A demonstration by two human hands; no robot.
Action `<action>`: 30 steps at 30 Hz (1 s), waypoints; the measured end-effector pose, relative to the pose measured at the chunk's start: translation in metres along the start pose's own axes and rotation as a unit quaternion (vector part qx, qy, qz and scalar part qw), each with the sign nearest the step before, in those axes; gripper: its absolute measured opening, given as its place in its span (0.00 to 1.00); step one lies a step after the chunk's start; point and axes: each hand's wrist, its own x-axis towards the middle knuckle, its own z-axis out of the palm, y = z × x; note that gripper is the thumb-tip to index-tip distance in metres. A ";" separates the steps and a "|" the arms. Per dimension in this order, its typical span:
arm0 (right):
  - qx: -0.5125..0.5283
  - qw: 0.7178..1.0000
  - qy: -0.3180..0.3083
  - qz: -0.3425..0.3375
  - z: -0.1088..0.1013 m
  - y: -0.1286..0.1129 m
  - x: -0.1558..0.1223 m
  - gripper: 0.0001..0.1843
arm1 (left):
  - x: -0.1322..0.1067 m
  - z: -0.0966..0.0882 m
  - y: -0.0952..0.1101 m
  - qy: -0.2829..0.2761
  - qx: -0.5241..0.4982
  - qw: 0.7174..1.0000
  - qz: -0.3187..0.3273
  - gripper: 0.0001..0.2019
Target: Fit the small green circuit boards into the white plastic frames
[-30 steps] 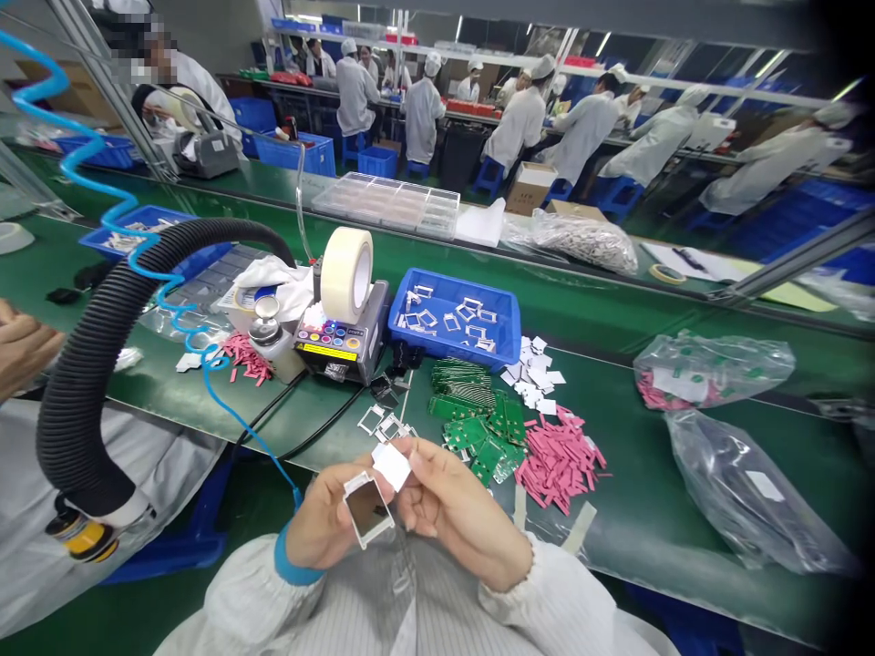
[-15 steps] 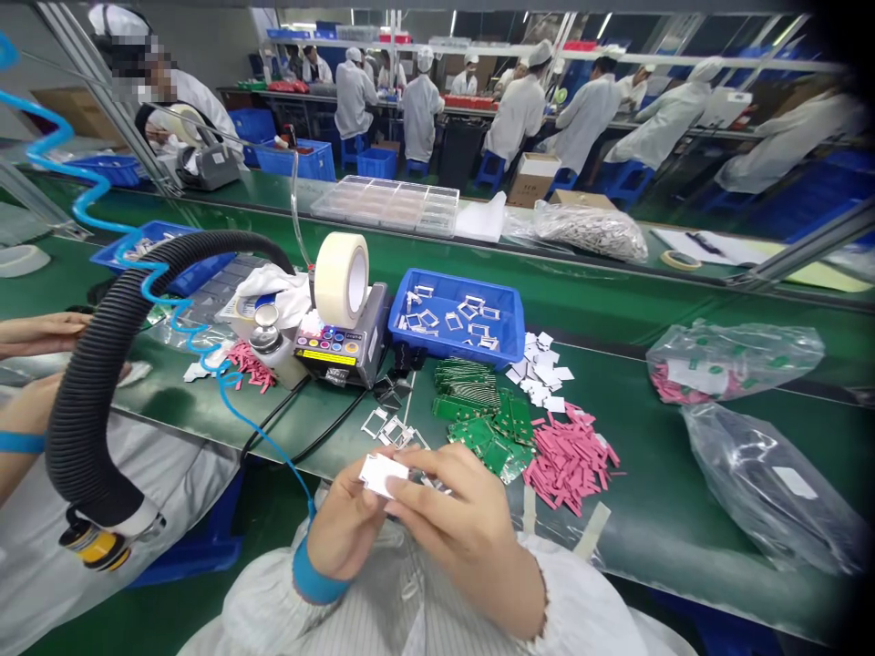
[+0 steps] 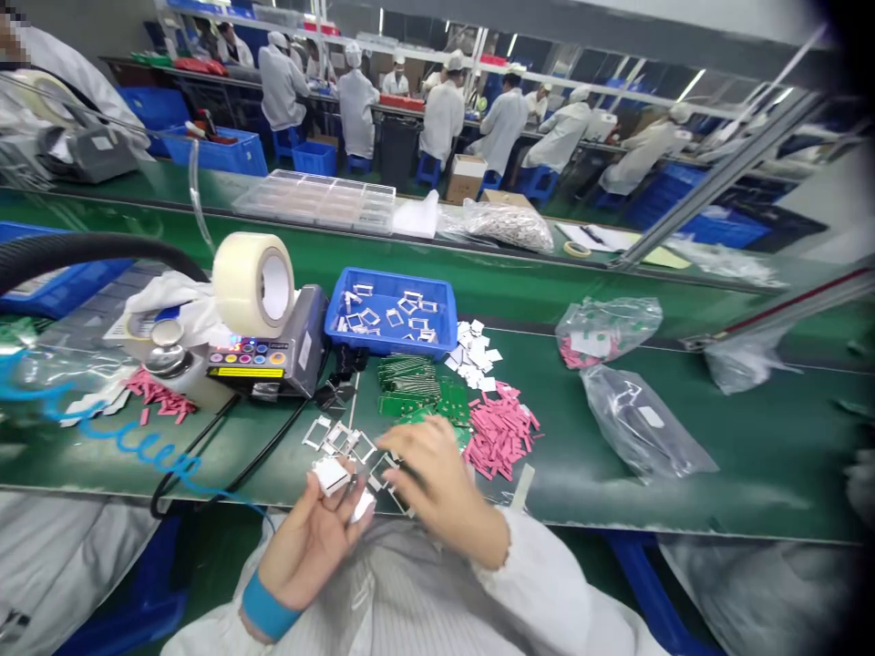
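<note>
- While your left hand (image 3: 307,551) lies palm up, its thumb and fingertips hold a flat white rectangular piece (image 3: 331,475) at that hand's twelve o'clock; a second white piece (image 3: 363,507) sits against its fingers at two o'clock.
- The flat white rectangular piece looks light, thin and stiff, probably slick-faced; hold it gently by its edges.
- Your right hand (image 3: 444,487), at your left's two o'clock, is palm down, thumb and curved fingers wide apart, nothing visible between them.
- At its ten o'clock lie loose white rectangular plastic frames (image 3: 350,445); their slim bars could bend, so pinch near corners. Whether your thumb touches one, I cannot tell.
</note>
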 end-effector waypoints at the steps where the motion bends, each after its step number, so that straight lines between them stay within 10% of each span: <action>1: -0.027 0.999 0.009 0.036 -0.008 0.016 -0.009 0.09 | 0.000 -0.002 0.001 0.004 -0.001 1.000 -0.003 0.12; 7: -0.141 0.977 0.035 0.156 -0.028 0.086 -0.060 0.07 | -0.002 0.001 0.002 0.000 0.028 1.000 0.004 0.13; 17: -0.182 0.975 0.028 0.122 -0.023 0.101 -0.058 0.07 | -0.004 0.006 0.001 -0.034 0.064 0.997 0.008 0.14; 30: -0.072 0.985 0.055 -0.145 -0.024 -0.035 0.008 0.09 | -0.021 0.034 0.004 -0.043 0.237 0.961 0.137 0.20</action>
